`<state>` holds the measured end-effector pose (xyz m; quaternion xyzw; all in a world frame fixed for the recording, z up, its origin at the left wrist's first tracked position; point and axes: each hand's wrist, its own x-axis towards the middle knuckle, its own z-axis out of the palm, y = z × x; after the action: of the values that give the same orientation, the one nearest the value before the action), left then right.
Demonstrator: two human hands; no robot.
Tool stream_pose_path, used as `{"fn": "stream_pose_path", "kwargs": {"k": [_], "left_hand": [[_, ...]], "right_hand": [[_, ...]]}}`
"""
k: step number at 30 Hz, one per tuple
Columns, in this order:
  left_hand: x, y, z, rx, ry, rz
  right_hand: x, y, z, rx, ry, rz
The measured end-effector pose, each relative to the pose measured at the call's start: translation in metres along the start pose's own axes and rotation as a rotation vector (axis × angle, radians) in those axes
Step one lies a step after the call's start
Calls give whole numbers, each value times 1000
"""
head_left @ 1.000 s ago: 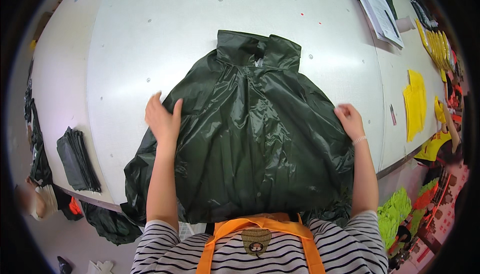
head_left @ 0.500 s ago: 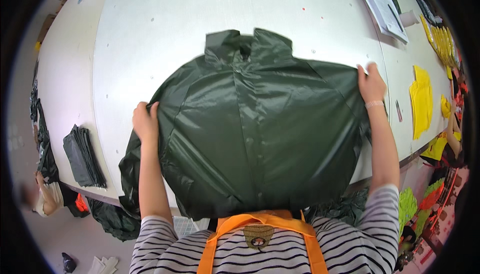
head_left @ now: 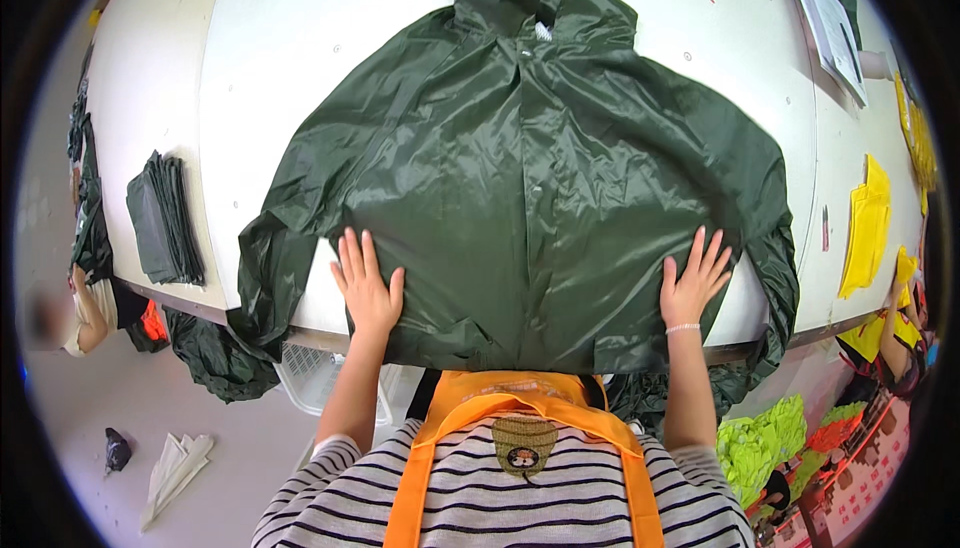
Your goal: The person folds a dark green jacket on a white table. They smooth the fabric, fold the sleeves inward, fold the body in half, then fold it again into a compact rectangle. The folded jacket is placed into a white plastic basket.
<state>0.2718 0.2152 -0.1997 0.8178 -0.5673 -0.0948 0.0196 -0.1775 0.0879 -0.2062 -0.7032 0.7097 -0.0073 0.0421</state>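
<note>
A shiny dark green raincoat (head_left: 470,178) lies front side up on the white table, its collar pointing to the far side and its hem at the near edge. Snaps run down its middle placket. Both sleeves hang outward and down, the ends drooping over the near edge. Flat on the lower left of the coat rests my left hand (head_left: 368,286), fingers spread. My right hand (head_left: 694,283) presses the lower right part the same way, fingers apart. Neither hand grips the fabric.
A stack of folded dark green garments (head_left: 165,218) sits at the left. Yellow folded fabric (head_left: 865,228) and papers (head_left: 828,28) are on the right. Beneath the table edge stand a white basket (head_left: 315,383) and dark green fabric (head_left: 215,353). Other people work at both sides.
The raincoat has come down flat and lies farther up the table. My hands have let go of its shoulder areas and moved inward and nearer, onto the lower front.
</note>
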Motion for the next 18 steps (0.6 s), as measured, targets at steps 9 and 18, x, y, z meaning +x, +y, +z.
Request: {"fn": "stream_pose_path", "kwargs": {"k": [9,18], "left_hand": [[109,20,1,12,209,20],[201,160,-21,-563,307,124]], "right_hand": [[146,-7,15,-66,154,-42],[153,-241,-14,553,178,-381]]}}
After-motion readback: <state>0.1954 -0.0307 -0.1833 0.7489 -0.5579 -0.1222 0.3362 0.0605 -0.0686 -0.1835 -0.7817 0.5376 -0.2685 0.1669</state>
